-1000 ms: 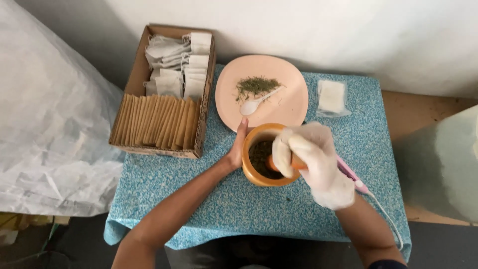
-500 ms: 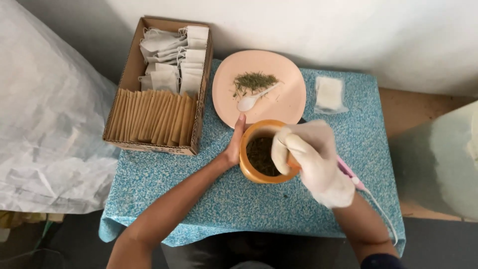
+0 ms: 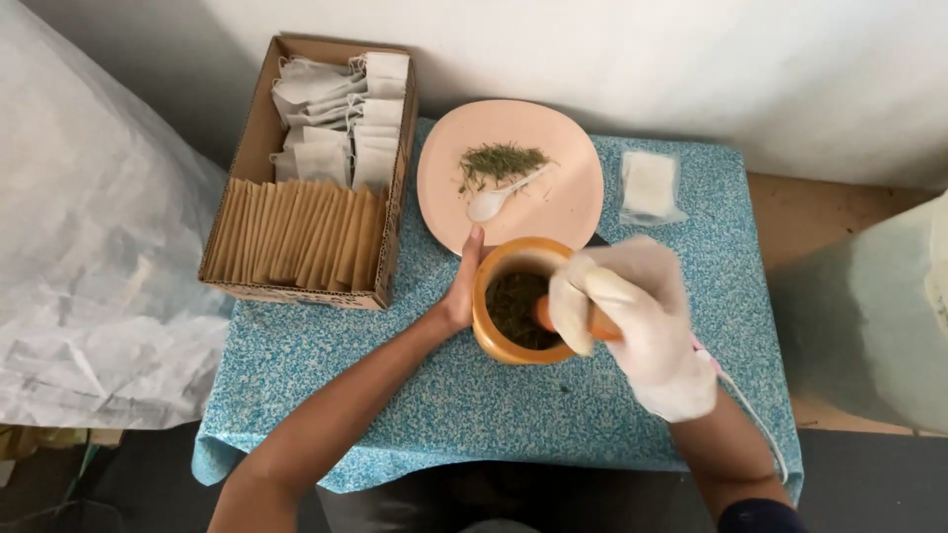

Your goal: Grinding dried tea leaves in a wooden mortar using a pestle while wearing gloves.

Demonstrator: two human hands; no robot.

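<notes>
A: While the gloved right hand (image 3: 632, 321) stays clenched around an orange pestle (image 3: 583, 324), what does the bare one do?

B: The left hand (image 3: 460, 286) lies flat against the outer left wall of the orange mortar (image 3: 494, 341), fingers pointing up toward the plate, palm touching the bowl. Not a full grasp; it braces the side.

A: Pestle position?

B: Its tip sits inside the mortar, in dark green crushed herb (image 3: 515, 306). Most of the shaft is hidden by the white glove.

A: Mortar location?

B: Centre of the blue speckled tablecloth (image 3: 395, 395), just below the pink plate (image 3: 568, 197); whether the rims touch, I cannot tell.

A: Surroundings?

B: On the plate, a small heap of dried green leaves (image 3: 499, 161) with a white spoon (image 3: 499, 197) beside it. Right of the plate, a clear bag of white sachets (image 3: 649, 186). Left, a cardboard box (image 3: 259, 128) holding brown envelopes in front and white filter bags behind.
</notes>
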